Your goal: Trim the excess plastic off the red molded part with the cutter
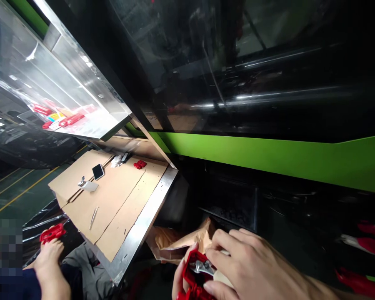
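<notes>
Low in the head view, my left hand (177, 278) is closed round a hollow red plastic part (189, 280); only some of its fingers show. My right hand (240, 260) lies over the same part from the right. Its fingers are closed on a tool with a cream handle (222, 278). The tool's shiny metal end (201, 266) is inside the red part's opening, and its exact kind is unclear. Just behind both hands is a crumpled brown paper bag (187, 243).
A cardboard-covered table (121, 200) carries a phone (98, 171), a small bottle (87, 184), tweezers (94, 218) and red parts (140, 164). At left, a co-worker's hand (51, 248) holds a red part (52, 234). A black and green machine (253, 154) stands ahead.
</notes>
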